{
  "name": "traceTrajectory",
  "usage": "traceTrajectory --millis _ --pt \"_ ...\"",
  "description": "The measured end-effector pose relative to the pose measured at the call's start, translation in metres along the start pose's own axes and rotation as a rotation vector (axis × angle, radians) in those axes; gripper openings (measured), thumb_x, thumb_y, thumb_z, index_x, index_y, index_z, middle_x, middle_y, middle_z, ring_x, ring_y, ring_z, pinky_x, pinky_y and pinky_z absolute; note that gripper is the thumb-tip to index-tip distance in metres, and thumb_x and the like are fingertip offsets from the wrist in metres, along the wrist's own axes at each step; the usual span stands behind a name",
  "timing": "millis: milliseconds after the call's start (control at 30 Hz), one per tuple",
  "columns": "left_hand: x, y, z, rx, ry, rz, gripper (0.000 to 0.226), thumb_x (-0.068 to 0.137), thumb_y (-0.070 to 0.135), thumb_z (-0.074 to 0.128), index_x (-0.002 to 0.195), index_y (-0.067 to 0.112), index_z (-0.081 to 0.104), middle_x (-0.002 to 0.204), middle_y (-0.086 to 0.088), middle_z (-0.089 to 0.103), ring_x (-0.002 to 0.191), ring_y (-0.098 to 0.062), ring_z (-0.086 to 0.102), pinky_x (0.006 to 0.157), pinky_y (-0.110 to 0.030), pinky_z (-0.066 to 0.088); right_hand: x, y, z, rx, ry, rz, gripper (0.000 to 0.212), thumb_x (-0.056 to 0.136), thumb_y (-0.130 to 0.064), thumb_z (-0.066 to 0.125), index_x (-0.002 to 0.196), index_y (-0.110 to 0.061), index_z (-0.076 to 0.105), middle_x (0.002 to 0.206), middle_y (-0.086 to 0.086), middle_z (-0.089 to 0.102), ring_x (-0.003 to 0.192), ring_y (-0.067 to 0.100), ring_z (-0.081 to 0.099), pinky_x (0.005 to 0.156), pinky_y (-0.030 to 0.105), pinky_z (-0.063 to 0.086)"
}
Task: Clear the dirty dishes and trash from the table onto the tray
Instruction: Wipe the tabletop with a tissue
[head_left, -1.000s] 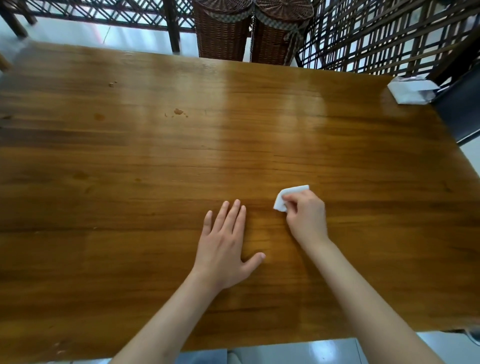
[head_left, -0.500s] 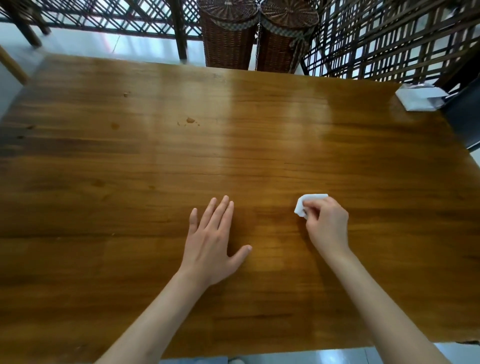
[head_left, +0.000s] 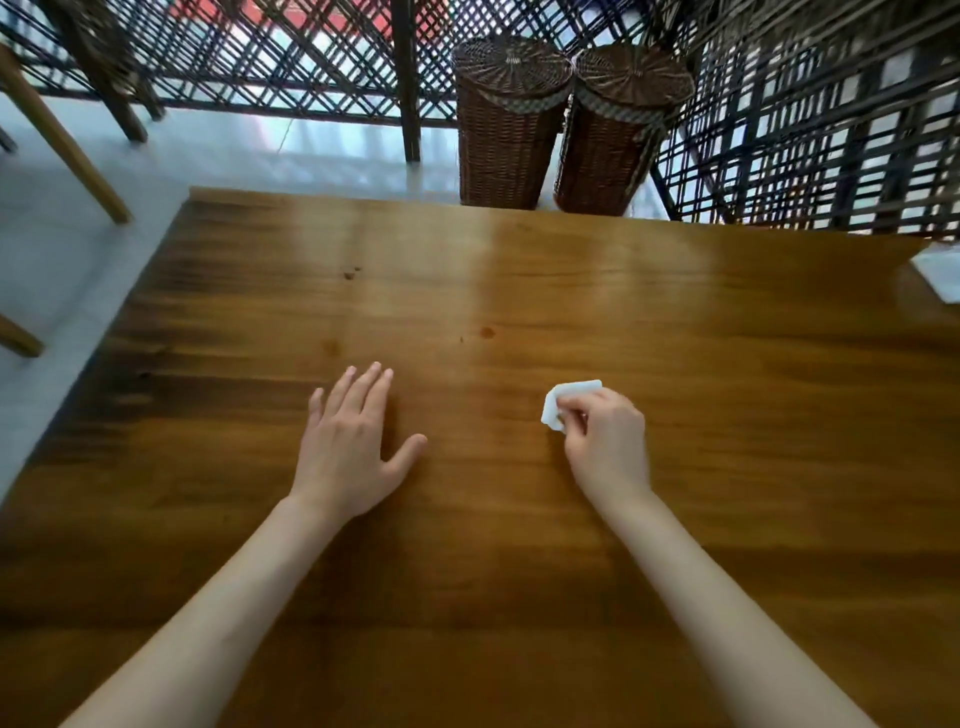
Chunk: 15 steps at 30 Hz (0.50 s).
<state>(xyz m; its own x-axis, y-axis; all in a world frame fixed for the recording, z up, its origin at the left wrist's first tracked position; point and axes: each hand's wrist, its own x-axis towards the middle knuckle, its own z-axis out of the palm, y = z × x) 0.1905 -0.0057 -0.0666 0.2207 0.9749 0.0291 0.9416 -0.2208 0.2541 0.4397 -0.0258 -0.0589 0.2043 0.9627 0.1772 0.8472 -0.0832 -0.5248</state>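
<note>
- Napkin: small, folded, white, pinched in your right hand, fingers curled round its near edge. Its far end sticks out past the fingertips, low over the table or touching it; which, you can't tell from this angle.
- Left hand: flat, fingers straight and close together, thumb spread, palm on the wood. It holds nothing. Well apart from the right hand.
- Tabletop: bare wood with a few small dark spots toward the far side. One more white paper item sits at the far right edge, cut off by the frame.
- Tray: not in view. No dishes in view either.
- Beyond the table: two wicker baskets on the floor, lattice screens behind them.
- Step, as a guess: late in the clearing. The napkin is either trash on its way out or in use as a wipe; the pose fits both.
- Next move calls for: turning to find the tray before you carry anything, since it lies outside the view. Keep the pinch firm; thin paper slips out easily.
- Also check the white item at the far right. It may be trash too, and reaching it means a long stretch across.
</note>
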Motion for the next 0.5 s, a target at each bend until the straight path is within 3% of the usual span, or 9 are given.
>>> traceTrajectory --millis 100,267,367,500 --pt "0.039 -0.011 0.004 -0.012 -0.034 0.089 0.078 0.087 0.060 0.042 0.149 0.018 0.019 0.155 0.000 0.019 0.144 -0.019 0.010 0.116 -0.043 0.010 0.031 -0.017 0.024 -0.051 -0.006 0.027 0.016 0.085 -0.001 0.055 0.082 -0.006 0.070 0.083 0.009 0.066 0.083 0.028 0.055 0.068 0.034 0.040" --pt "0.090 -0.010 0.017 0.035 -0.050 0.204 0.082 0.086 0.065 0.032 0.149 0.016 0.013 0.157 -0.001 0.015 0.144 -0.020 0.008 0.115 -0.039 0.003 0.081 -0.040 0.051 -0.007 0.072 0.075 0.023 0.082 0.002 0.055 0.074 -0.012 0.070 0.084 -0.001 0.067 0.078 0.022 0.054 0.064 0.026 0.035" --pt "0.097 -0.015 0.024 0.089 -0.031 0.221 0.087 0.082 0.070 0.023 0.149 0.014 0.018 0.156 -0.003 0.019 0.143 -0.022 0.013 0.114 -0.040 0.001 0.109 -0.043 0.063 0.015 0.103 0.205 0.020 0.086 -0.003 0.053 0.078 -0.009 0.070 0.089 0.004 0.067 0.086 0.021 0.059 0.066 0.026 0.041" --pt "0.100 -0.016 0.027 0.097 -0.015 0.220 0.087 0.080 0.071 0.020 0.146 0.015 0.028 0.152 -0.003 0.029 0.141 -0.023 0.023 0.112 -0.042 0.000 0.124 -0.048 0.077 0.024 0.084 0.262 0.021 0.085 0.000 0.054 0.084 -0.009 0.073 0.095 0.006 0.067 0.088 0.018 0.059 0.069 0.015 0.034"
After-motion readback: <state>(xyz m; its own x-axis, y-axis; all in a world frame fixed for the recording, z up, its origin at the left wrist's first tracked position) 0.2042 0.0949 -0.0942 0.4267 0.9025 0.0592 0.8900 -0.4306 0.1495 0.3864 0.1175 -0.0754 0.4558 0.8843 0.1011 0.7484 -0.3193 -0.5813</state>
